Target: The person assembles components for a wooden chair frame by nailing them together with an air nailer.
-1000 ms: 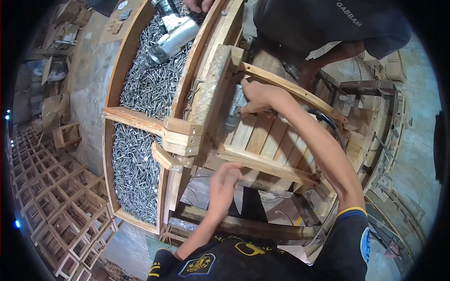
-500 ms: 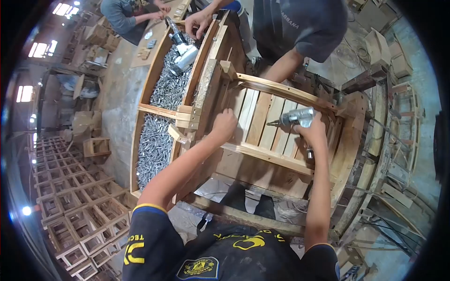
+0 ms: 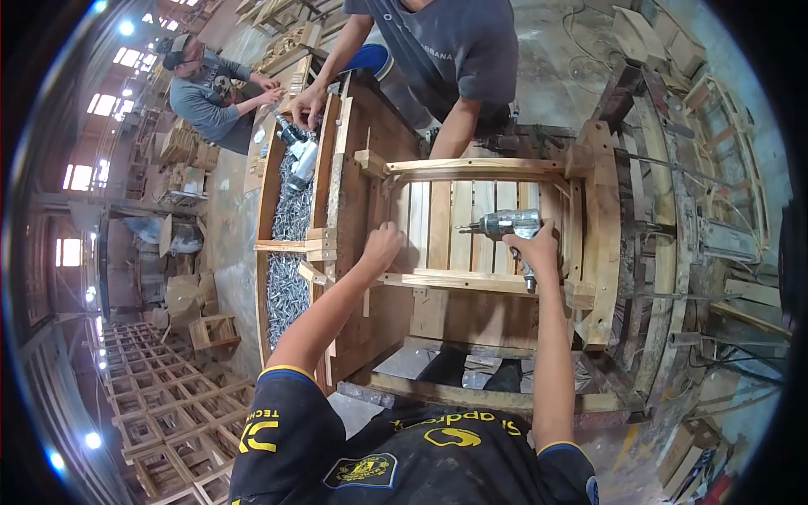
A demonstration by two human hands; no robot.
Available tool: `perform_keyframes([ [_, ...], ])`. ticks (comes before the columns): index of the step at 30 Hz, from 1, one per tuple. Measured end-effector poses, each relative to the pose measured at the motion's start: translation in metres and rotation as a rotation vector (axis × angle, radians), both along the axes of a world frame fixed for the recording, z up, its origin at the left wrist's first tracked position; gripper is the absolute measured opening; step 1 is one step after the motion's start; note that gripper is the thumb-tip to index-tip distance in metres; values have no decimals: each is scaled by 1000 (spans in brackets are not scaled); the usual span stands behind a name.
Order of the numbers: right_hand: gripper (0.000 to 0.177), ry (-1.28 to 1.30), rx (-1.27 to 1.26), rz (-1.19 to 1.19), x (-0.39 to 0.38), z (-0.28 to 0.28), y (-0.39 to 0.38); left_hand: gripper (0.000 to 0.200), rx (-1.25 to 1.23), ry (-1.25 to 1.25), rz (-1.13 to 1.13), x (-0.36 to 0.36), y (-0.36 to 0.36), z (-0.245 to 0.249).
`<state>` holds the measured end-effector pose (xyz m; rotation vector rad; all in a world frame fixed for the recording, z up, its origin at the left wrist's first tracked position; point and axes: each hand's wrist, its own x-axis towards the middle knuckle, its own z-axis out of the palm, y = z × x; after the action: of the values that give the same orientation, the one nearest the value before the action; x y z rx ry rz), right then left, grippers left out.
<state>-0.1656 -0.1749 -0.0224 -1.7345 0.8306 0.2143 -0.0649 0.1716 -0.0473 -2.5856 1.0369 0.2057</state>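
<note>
My right hand grips a pneumatic screwdriver, its bit pointing left above the slats of a wooden frame. The frame has long rails, corner blocks and pale slats across its inside. By the frame's left end is my left hand, its fingers curled closed; whatever may be in them is hidden. Left of that hand stands a long wooden trough of metal screws, split by a crosspiece. A second power driver lies on the screws in the far section.
Across the bench, a co-worker in a dark shirt has one hand over the trough's far end and the other arm behind the frame. Another person works farther left. Stacked wooden frames fill the lower left. A metal bench rail runs before me.
The view has swung, so the frame now appears more level. The screwdriver remains in my right hand over the slats, and my left hand stays closed near the frame's left end.
</note>
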Motion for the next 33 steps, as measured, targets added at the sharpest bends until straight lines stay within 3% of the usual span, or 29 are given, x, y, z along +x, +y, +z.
perform_keyframes([
  [2,77,19,-5,19,1,-4,-2,12,34,-4,-14,-1,0,-1],
  [5,63,9,126,-72,2,-20,-4,13,5,44,31,4,2,-2],
  [7,51,47,352,16,4,-24,-15,13,-94,148,136,8,0,-1],
  [11,29,102,582,37,13,-6,-27,8,-568,420,530,-2,-32,46],
  [12,26,138,683,31,17,-10,-31,19,-774,636,828,-10,-43,65],
  [15,23,39,555,38,10,0,-26,27,-1380,1266,1202,-24,-47,65],
  [18,36,-278,524,-243,-14,61,2,32,-1477,1567,1244,-30,-39,71],
  [21,48,-116,1216,-235,-19,91,12,32,-1553,1606,1248,-24,-32,67],
  [22,49,-75,1201,-127,-12,95,17,31,-1565,1624,1238,-19,-30,67],
  [25,46,0,720,170,-2,76,28,31,-1598,1627,1236,-6,-28,69],
  [26,45,37,444,272,-1,90,41,28,-1626,1584,1268,-5,-31,71],
  [29,49,-479,-420,710,-12,74,76,23,-1745,1519,1428,29,-23,41],
  [33,58,-331,-579,908,-20,105,105,18,-1616,1185,1384,58,-40,51],
])
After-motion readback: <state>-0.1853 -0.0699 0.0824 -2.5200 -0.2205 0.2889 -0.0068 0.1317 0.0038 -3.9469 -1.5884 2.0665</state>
